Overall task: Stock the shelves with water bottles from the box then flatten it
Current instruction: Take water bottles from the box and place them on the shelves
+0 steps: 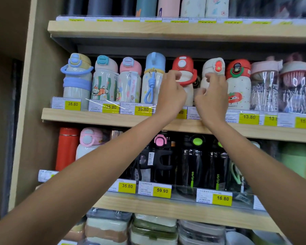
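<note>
Two bare forearms rise from the lower corners and meet at the middle shelf [95, 116] of a pale wooden rack. At its centre the left hand [171, 93] has its fingers curled round the neck of the red-capped bottle [182, 63], right where that bottle's red strap hangs, with the thumb tucked in against them. Just beside it, the right hand [213, 96] curls its fingers over the shoulder of the cream bottle [212, 66], below the lid with the red button, while the thumb juts out to the left across the body. Both bottles stand upright at the front edge of the shelf, next to each other with a dark gap between them. To their left runs a row of pastel bottles, ending in the blue-strapped bottle [77, 76] at the far end; the blue-capped bottle [155, 66] with a cord loop stands just beside the left hand. To the right stands the tomato-print bottle [238, 85], then two clear bottles [264, 89] in glossy wrap. Yellow price tags [72, 104] line the shelf's front rail. On the lower shelf [166, 207] a red flask [66, 149] stands at the left and black bottles [191, 165] with green buttons show between the forearms. Stacked food containers [108, 225] fill the bottom, and tall flasks [168, 6] stand on the top shelf [166, 30].
</note>
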`<state>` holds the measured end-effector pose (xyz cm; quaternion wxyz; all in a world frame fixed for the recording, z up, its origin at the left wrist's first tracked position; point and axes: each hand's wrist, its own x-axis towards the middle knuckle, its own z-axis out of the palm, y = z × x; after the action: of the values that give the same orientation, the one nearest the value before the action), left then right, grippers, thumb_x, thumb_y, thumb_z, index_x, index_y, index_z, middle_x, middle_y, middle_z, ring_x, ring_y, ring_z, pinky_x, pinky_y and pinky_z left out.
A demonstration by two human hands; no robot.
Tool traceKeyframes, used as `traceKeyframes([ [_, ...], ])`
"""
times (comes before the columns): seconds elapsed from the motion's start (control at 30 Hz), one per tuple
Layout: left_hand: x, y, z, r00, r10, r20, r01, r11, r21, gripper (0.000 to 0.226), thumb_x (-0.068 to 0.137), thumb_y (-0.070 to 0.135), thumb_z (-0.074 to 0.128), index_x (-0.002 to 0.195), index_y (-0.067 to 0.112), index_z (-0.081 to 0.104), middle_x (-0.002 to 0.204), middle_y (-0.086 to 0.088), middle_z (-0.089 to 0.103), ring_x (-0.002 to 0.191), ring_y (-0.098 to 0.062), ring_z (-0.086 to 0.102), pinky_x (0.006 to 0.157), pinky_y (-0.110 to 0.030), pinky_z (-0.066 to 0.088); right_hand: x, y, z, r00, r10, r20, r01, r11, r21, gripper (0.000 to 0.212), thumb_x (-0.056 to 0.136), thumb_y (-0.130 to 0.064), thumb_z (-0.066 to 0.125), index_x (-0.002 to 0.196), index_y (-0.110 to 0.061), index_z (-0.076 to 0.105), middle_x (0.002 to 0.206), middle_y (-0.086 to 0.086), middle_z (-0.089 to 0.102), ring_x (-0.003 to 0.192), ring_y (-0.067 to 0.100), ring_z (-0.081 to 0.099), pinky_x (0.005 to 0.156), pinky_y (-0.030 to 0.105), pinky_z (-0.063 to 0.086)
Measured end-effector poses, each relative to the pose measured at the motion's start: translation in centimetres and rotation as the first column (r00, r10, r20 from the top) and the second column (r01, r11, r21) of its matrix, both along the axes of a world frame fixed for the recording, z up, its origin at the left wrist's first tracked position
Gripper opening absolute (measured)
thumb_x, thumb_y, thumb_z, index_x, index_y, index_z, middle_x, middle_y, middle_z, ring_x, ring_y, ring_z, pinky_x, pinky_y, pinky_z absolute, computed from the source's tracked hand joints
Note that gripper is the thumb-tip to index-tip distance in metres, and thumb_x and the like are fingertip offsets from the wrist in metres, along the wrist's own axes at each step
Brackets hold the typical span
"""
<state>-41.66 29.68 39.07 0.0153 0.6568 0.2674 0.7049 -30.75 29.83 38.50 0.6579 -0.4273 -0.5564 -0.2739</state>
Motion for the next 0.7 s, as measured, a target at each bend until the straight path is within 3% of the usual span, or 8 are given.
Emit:
traceKeyframes([
  [0.17,3.2,-0.7,0.6,0.967,-0.199,-0.157,0.173,0.971,-0.167,0.04,0.087,-0.002,0.04,0.123,0.003,0.054,0.118,-0.005,0.058,0.11,-0.018,0.055,0.079,-0.015,0.041,3.8,-0.1,-0.1,0.994,-0.061,-0.088,0.049,0.99,-0.13,0.044,0.085,-0.01,0.045,0.129,-0.007,0.045,0.13,0.015,0.045,0.12,0.033,0.04,0.082,0.038,0.037],
  [0.23,4.3,-0.5,0.7,0.955,-0.175,-0.239,0.113,0.962,-0.25,0.043,0.082,0.005,0.04,0.122,0.002,0.054,0.123,-0.014,0.059,0.115,-0.027,0.053,0.085,-0.027,0.043,4.9,0.5,-0.6,0.998,0.005,-0.061,-0.014,0.988,-0.157,0.036,0.085,-0.013,0.046,0.121,-0.006,0.048,0.12,0.017,0.051,0.113,0.035,0.045,0.078,0.039,0.037],
  [0.27,4.7,-0.5,0.5,0.946,-0.159,-0.283,0.076,0.956,-0.283,0.038,0.081,0.004,0.039,0.116,0.001,0.056,0.124,-0.022,0.056,0.115,-0.033,0.052,0.084,-0.032,0.043,5.2,0.8,-0.9,0.999,0.034,-0.032,-0.039,0.987,-0.154,0.031,0.085,-0.013,0.045,0.114,-0.004,0.049,0.113,0.017,0.054,0.108,0.036,0.048,0.072,0.037,0.036],
  [0.33,5.2,-0.5,0.5,0.935,-0.126,-0.331,0.02,0.952,-0.305,0.018,0.082,-0.004,0.038,0.077,0.007,0.051,0.102,-0.027,0.055,0.094,-0.039,0.05,0.061,-0.031,0.036,5.5,1.1,-1.3,0.999,0.034,0.03,-0.029,0.988,-0.151,0.025,0.083,-0.011,0.044,0.106,-0.003,0.05,0.103,0.019,0.057,0.1,0.037,0.05,0.066,0.033,0.03],
  [0.4,5.5,-0.5,0.5,0.94,-0.118,-0.319,0.017,0.952,-0.305,0.03,0.08,-0.007,0.037,0.061,0.015,0.029,0.068,-0.014,0.041,0.071,-0.027,0.034,0.051,-0.029,0.02,5.6,1.1,-1.3,0.999,0.029,0.032,-0.024,0.989,-0.144,0.022,0.084,-0.009,0.044,0.104,-0.004,0.051,0.099,0.017,0.057,0.098,0.036,0.05,0.066,0.032,0.029],
  [0.43,5.6,-0.3,0.6,0.941,-0.119,-0.317,0.019,0.953,-0.302,0.031,0.078,-0.008,0.036,0.061,0.015,0.026,0.063,-0.006,0.032,0.069,-0.023,0.029,0.051,-0.029,0.017,5.6,1.0,-1.2,0.999,0.036,0.02,-0.033,0.99,-0.139,0.022,0.084,-0.009,0.045,0.104,-0.004,0.051,0.098,0.016,0.056,0.098,0.035,0.05,0.066,0.032,0.029],
  [0.7,5.6,0.3,0.2,0.947,-0.121,-0.297,0.022,0.949,-0.314,0.025,0.072,-0.006,0.036,0.061,0.015,0.029,0.062,-0.001,0.03,0.068,-0.023,0.028,0.058,-0.03,0.02,5.6,1.0,-1.8,0.999,0.035,0.028,-0.032,0.993,-0.114,0.035,0.087,-0.01,0.045,0.121,-0.004,0.052,0.114,0.013,0.057,0.11,0.027,0.045,0.07,0.026,0.025],
])
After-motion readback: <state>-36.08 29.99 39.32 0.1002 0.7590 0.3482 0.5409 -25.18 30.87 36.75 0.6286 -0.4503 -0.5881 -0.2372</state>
